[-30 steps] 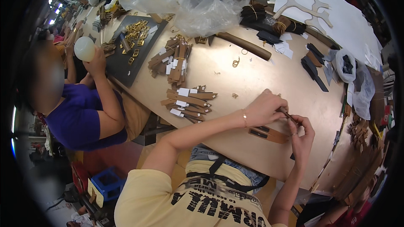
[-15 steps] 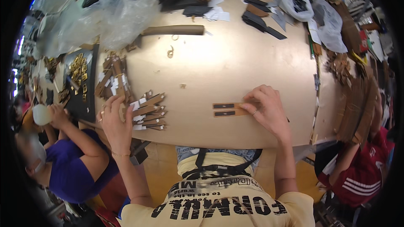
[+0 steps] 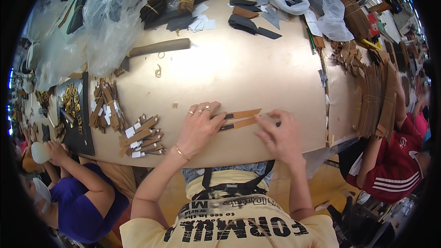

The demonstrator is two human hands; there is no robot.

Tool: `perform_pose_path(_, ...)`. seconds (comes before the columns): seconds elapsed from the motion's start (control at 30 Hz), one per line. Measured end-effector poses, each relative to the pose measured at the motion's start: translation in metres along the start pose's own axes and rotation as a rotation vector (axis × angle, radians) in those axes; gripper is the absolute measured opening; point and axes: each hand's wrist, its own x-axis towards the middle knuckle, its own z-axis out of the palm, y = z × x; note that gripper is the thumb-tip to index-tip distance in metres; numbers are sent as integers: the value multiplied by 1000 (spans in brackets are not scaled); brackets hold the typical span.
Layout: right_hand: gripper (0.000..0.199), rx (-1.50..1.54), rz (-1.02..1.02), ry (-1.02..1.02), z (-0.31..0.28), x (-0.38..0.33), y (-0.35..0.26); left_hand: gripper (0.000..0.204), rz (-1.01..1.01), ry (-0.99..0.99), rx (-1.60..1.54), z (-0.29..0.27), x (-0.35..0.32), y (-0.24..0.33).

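Two narrow tan leather strips (image 3: 244, 114) lie side by side above the table, spread slightly apart toward their right ends. Dark patches show at their left ends. My left hand (image 3: 198, 126) is closed on those left ends, fingers and thumb pinching them. At the right ends, my right hand (image 3: 284, 134) has its index fingertip by the strip tips, with its thumb lower and apart. Something small and dark shows among its curled fingers; its kind is hidden. Left of my left hand lies a loose pile of brown strips (image 3: 143, 137) with white tags.
Banded brown strips (image 3: 106, 103) lie farther left, near a black tray with gold buckles (image 3: 71, 98). Clear plastic bags (image 3: 110, 27), a brown roll (image 3: 161, 47) and dark pieces (image 3: 243, 24) lie farther back. A stack of brown strips (image 3: 374, 101) stands right. People work on both sides.
My left hand has moved right from beside the tagged pile and taken the strips' left ends. My right hand has shifted off their overlapped right part to the tips. The view has turned.
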Motion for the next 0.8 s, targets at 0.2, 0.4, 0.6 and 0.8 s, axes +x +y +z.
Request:
perform_pose_path(0.2, 40, -66, -66, 49, 13, -19, -12, 18, -83, 100, 74, 3, 9, -8)
perform_pose_path(0.4, 38, -71, 238, 163, -12, -39, 26, 19, -82, 93, -12, 2, 12, -15)
perform_pose_path(0.6, 20, 135, 373, 128, -20, -29, 47, 19, -59, 55, -6, -2, 14, -20)
perform_pose_path(0.8, 13, 190, 370, 39, -9, 6, 39, 18, -48, 99, 32, -2, 13, -22)
